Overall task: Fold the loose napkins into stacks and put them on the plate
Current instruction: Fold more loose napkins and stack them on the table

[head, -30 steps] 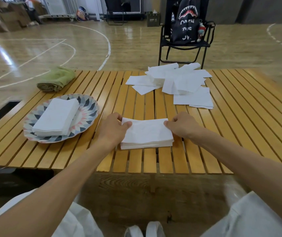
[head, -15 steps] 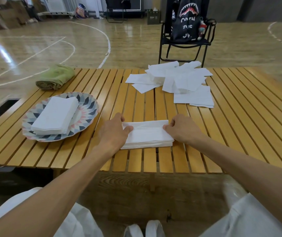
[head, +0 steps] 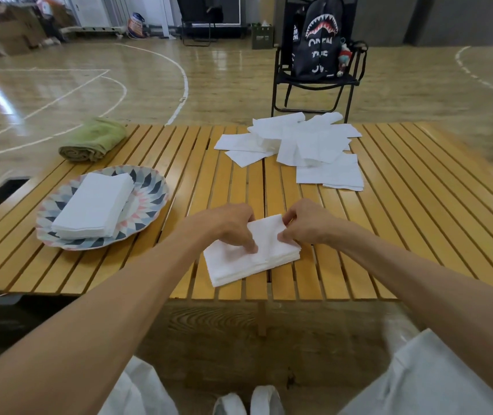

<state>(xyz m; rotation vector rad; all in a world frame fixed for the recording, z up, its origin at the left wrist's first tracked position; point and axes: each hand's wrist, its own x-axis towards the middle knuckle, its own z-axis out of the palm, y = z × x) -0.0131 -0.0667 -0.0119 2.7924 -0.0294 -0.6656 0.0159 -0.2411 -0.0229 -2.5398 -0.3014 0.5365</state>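
A folded stack of white napkins lies near the front edge of the slatted wooden table, turned at an angle. My left hand holds its upper left part, with fingers pressing on top. My right hand pinches its far right corner. To the left stands a patterned plate that carries another folded napkin stack. A heap of loose white napkins is spread at the back middle of the table.
A rolled green towel lies at the table's back left corner. Behind the table stands a black folding chair with a shark-print backpack on it. My white-clad knees and shoes show below the table edge.
The stack has been turned from square to the table edge to a slanted position. Both hands have shifted closer together on its far side.
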